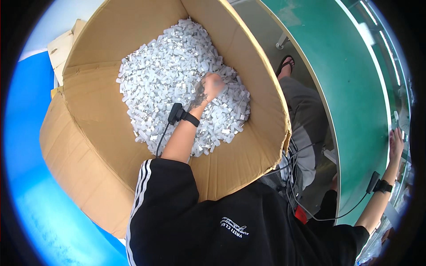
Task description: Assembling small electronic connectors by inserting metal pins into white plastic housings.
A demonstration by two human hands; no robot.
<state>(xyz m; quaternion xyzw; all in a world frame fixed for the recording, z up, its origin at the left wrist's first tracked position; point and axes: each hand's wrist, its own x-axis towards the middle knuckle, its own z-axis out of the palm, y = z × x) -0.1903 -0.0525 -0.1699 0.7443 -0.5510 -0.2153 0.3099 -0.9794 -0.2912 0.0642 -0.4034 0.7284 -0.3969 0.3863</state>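
Note:
My left hand reaches down into a large cardboard box and is over a heap of small whitish plastic pieces, many with thin metal parts. It looks curled and touches or nearly touches the heap. Its fingers are blurred and partly hidden, so I cannot tell whether it holds a piece. Far to the right, my right hand lies by the white edge strip of a green tabletop, fingers stretched out and apart. Just beyond its fingertips is a small white piece.
A blue surface runs along the left, outside the box. Between box and table are a leg in dark trousers and a sandalled foot. Dark cables hang near my body; straps with small black devices circle both wrists.

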